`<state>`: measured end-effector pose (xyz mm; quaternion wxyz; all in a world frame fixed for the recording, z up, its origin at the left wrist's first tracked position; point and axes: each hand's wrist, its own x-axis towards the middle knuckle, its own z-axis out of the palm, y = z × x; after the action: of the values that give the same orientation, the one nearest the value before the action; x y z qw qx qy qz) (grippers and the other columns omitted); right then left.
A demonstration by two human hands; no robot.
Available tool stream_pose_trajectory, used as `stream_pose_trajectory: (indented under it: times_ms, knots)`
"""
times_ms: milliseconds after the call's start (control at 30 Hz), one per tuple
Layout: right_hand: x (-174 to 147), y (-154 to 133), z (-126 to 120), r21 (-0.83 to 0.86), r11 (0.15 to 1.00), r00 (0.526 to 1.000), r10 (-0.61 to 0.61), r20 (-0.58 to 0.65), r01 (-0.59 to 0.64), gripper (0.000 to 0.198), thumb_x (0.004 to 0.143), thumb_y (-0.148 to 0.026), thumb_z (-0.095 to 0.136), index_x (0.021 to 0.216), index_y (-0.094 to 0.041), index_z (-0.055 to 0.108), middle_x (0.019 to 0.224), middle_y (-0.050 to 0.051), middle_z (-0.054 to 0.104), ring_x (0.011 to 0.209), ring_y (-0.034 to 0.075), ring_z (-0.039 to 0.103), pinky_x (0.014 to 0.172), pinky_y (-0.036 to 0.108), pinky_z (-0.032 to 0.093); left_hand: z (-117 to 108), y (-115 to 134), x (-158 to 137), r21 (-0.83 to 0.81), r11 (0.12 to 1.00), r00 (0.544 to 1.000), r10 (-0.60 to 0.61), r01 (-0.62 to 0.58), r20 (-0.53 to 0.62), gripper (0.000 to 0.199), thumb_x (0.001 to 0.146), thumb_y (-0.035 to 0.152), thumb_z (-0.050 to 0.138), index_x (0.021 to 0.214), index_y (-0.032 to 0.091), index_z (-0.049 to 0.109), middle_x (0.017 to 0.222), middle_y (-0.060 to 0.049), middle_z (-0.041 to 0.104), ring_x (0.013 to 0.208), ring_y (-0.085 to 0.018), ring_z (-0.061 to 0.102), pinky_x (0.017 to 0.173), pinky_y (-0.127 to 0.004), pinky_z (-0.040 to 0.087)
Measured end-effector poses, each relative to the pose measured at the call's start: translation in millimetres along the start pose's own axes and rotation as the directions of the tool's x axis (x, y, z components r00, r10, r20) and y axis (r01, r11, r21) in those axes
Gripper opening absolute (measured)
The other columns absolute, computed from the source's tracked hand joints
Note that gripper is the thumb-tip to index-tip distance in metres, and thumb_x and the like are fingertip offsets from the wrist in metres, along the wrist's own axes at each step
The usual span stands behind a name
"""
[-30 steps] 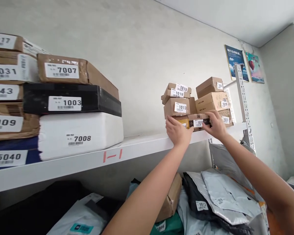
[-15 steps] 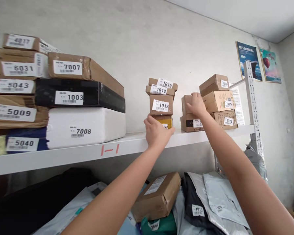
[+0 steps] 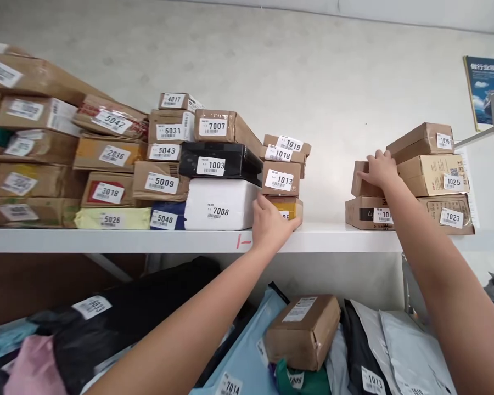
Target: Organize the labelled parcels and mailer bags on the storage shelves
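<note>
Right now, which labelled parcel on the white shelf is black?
The long black box labelled 1003, stacked on the white 7008 parcel; neighbouring parcels are brown cardboard.

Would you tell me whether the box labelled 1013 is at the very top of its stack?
No, the box labelled 1013 has the boxes labelled 1018 and 1019 stacked on it.

Both arms reach up, left hand [image 3: 271, 224] low, right hand [image 3: 379, 170] higher.

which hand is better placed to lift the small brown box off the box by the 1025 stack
Right. The right hand already rests on that small brown box. The left hand is apart from it, pressed against the yellow box under box 1013.
</note>
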<state>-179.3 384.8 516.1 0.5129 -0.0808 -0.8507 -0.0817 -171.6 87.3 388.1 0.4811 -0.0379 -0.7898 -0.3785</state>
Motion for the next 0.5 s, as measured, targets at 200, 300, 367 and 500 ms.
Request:
stream_pose_trajectory:
  times_ms: [200, 300, 367, 500]
  knots:
    - [-41, 3, -35, 0.117, 0.992, 0.988, -0.022, -0.153, 0.040, 0.035, 0.089, -0.049, 0.066, 0.101, -0.016, 0.072, 0.117, 0.020, 0.059, 0.121, 0.041, 0.049, 0.094, 0.054, 0.051, 5, -17, 2, -0.067, 0.987, 0.987, 0.144, -0.148, -0.067, 0.125, 0.061, 0.041, 0.086, 0.159, 0.004, 0.018, 0.156, -0.034, 0.037, 0.153, -0.049, 0.033, 0.126, -0.065, 0.030]
    - [-66, 6, -45, 0.175, 0.978, 0.992, -0.101, -0.077, 0.113, 0.046, 0.085, -0.060, 0.071, 0.109, -0.020, 0.070, 0.119, 0.016, 0.060, 0.115, 0.039, 0.054, 0.097, 0.054, 0.052, -12, -13, 3, -0.056, 0.967, 0.961, 0.239, -0.248, -0.139, 0.124, 0.065, 0.043, 0.087, 0.160, 0.009, 0.014, 0.161, -0.031, 0.028, 0.155, -0.049, 0.026, 0.127, -0.066, 0.026]
    - [-84, 8, -44, 0.154, 0.980, 0.991, -0.123, -0.044, 0.129, 0.069, 0.079, -0.069, 0.075, 0.128, -0.021, 0.063, 0.133, 0.019, 0.056, 0.121, 0.042, 0.052, 0.099, 0.055, 0.052, -30, -4, 10, -0.041, 0.940, 0.927, 0.325, -0.338, -0.184, 0.120, 0.069, 0.040, 0.086, 0.160, 0.012, 0.014, 0.160, -0.027, 0.028, 0.156, -0.046, 0.024, 0.129, -0.064, 0.023]
    - [-124, -1, -21, 0.040, 0.995, 0.993, 0.091, -0.079, -0.088, 0.101, 0.082, -0.077, 0.068, 0.154, -0.013, 0.037, 0.144, 0.030, 0.045, 0.126, 0.048, 0.047, 0.095, 0.057, 0.051, -60, 23, 34, -0.057, 0.925, 0.911, 0.358, -0.376, -0.206, 0.114, 0.071, 0.033, 0.088, 0.159, 0.018, 0.017, 0.158, -0.021, 0.028, 0.157, -0.043, 0.021, 0.132, -0.062, 0.020]
